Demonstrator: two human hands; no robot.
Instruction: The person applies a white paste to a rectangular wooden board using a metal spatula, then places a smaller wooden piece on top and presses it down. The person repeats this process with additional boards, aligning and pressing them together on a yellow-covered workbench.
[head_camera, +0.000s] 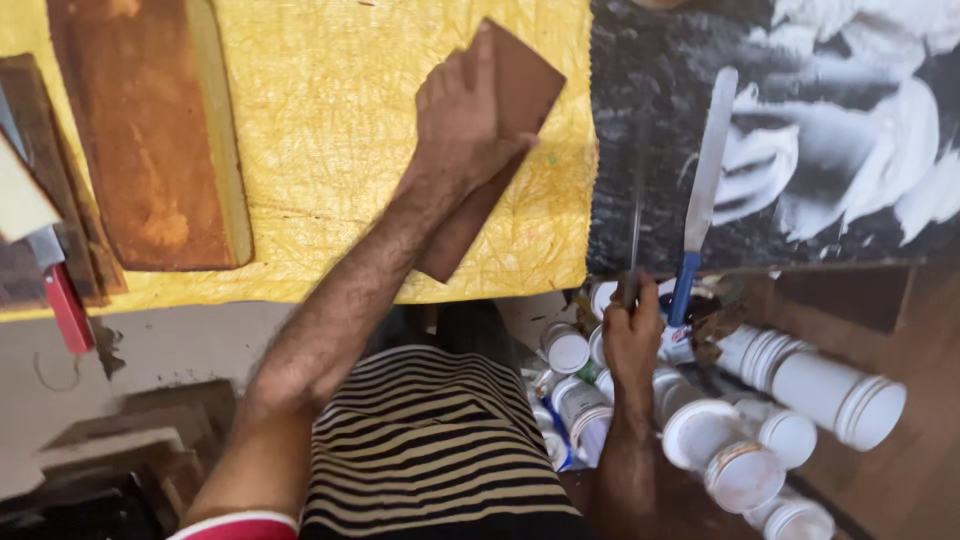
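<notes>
Pressure spread evenly through the left hand (468, 112), fingers together and palm flat on the brown rectangular sheet (528, 78), probably best kept low and steady so that thin, stiff-looking piece cannot skate over the crinkled yellow fibrous sheet (330, 120) beneath. Closed in a fist on a thin dark tool (636, 225), the right hand (632, 340), with the narrow shaft running away from the knuckles onto the dark canvas (660, 120); likely worth holding upright and clear of the thick white paint smears. Just beyond that fist, a palette knife (708, 150) with long pale blade and blue handle, lying loose. Close beside the right wrist, white lidded jars (830, 385), round and smooth, heaped on their sides. Well off from the left hand, a worn reddish wooden board (150, 130), grainy and blotched.
</notes>
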